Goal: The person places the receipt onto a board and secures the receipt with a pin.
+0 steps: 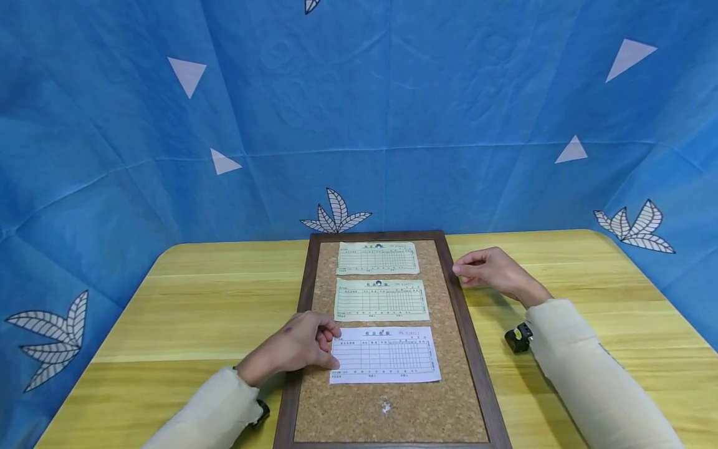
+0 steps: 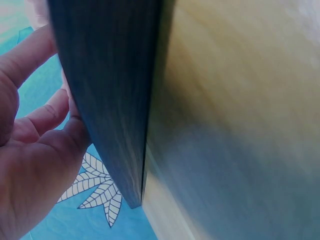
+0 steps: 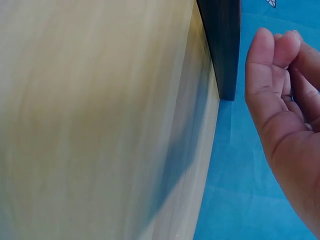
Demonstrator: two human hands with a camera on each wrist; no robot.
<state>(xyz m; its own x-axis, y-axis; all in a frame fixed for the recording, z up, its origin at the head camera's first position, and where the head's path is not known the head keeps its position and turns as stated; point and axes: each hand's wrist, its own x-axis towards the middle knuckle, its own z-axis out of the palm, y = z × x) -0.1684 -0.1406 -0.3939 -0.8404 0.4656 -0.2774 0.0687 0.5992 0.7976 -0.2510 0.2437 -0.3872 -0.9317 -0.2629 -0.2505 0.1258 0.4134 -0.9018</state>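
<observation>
A white receipt slip lies on a cork board with a dark wooden frame. My left hand rests at the slip's left edge, its thumb and index finger apart and touching the paper. In the left wrist view, the frame's side hides part of those fingers. Beside the frame's upper right side is my right hand, fingers curled and fingertips drawn together against the thumb. Nothing shows between its fingertips in the right wrist view.
Two pale green receipt slips lie higher on the cork, each with a round pin head near its top. A whitish worn spot marks the cork below. The board lies on a wood-grain table before a blue cloth.
</observation>
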